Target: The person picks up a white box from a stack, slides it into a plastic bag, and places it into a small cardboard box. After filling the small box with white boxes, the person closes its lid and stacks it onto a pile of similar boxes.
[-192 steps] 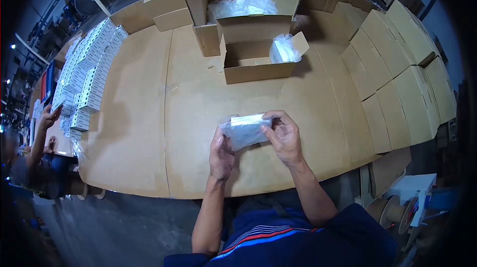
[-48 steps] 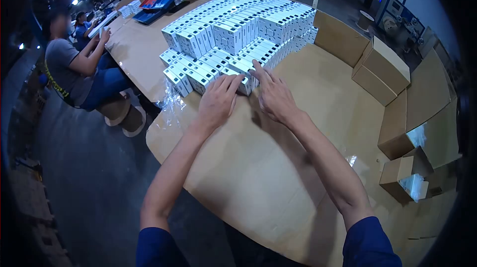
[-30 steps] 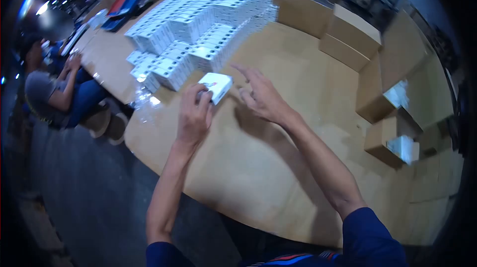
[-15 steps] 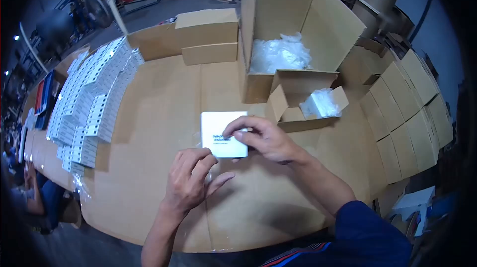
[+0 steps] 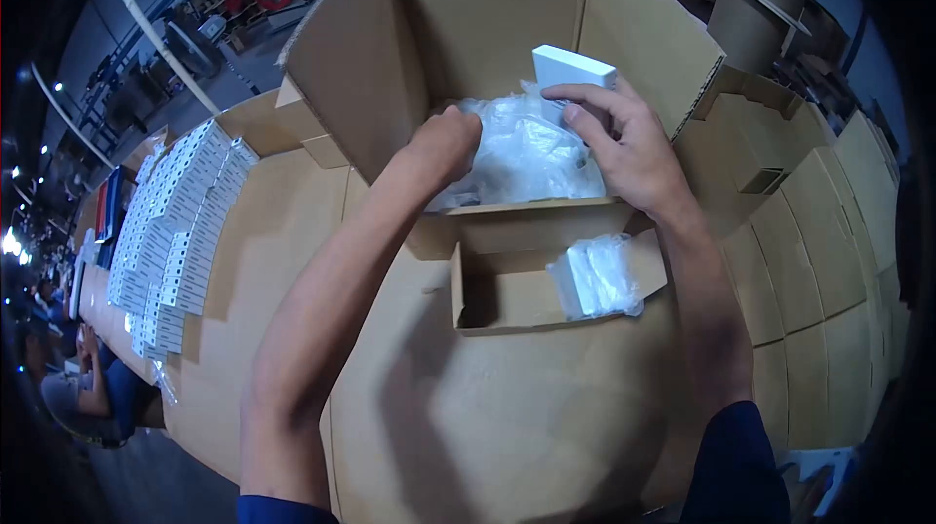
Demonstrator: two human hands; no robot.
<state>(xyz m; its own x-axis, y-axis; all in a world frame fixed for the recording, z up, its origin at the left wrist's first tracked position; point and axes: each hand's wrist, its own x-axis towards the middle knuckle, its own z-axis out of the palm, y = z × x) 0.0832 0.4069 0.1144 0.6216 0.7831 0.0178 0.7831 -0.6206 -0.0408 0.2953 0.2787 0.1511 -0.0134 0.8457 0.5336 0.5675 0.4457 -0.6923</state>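
Note:
My right hand (image 5: 629,139) grips a small white box (image 5: 573,67), held tilted above the inside of a large open carton (image 5: 487,12). A heap of clear plastic bags (image 5: 541,154) lies in that carton. Against the heap's left side my left hand (image 5: 447,146) is closed, its fingertips turned away, so I cannot see what is pinched there. In front of the large carton sits a smaller open carton (image 5: 507,324). White boxes wrapped in clear plastic (image 5: 597,278) stand at its right end.
Stacked small white boxes (image 5: 175,222) fill the table's left side. Brown cartons (image 5: 795,261) line the right. A cardboard sheet (image 5: 390,446) covers the table. Another person (image 5: 88,383) sits at the far left, and machinery stands behind.
Both hands have moved forward from the table's middle into the large carton. The white box has gone along in my right hand, while my left has reached the plastic bags. The view has shifted.

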